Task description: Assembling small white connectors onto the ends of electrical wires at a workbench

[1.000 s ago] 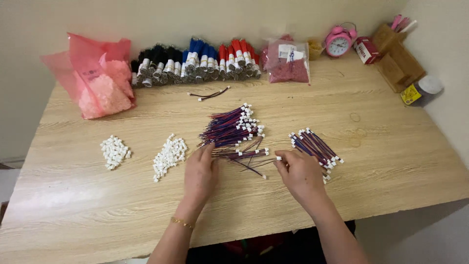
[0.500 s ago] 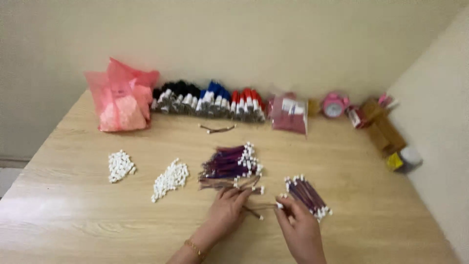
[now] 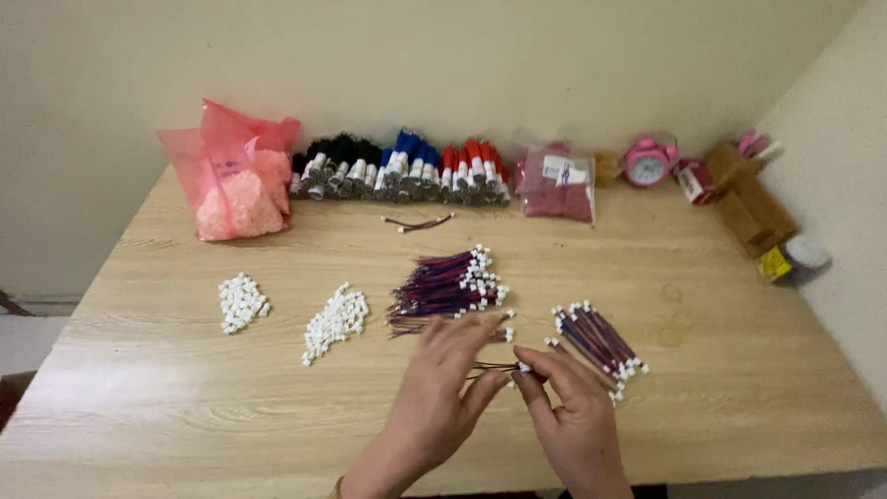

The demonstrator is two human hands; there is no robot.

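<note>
Your left hand and right hand pinch one wire near the bench front edge — open wood left; both hands sit nearer you than before.

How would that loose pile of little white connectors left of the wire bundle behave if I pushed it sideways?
The white connector pile is many separate small pieces, so it would likely scatter rather than slide together. They look light and plastic, probably skidding easily on the smooth wooden table. Their blocky shapes probably would not roll far.

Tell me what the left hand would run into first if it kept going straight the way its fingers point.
Probably the large pile of red-and-blue wire leads just beyond the left hand, whose fingers point up and slightly right across the wooden table. The fingertips already seem near its closest strands, though depth is unclear.
</note>
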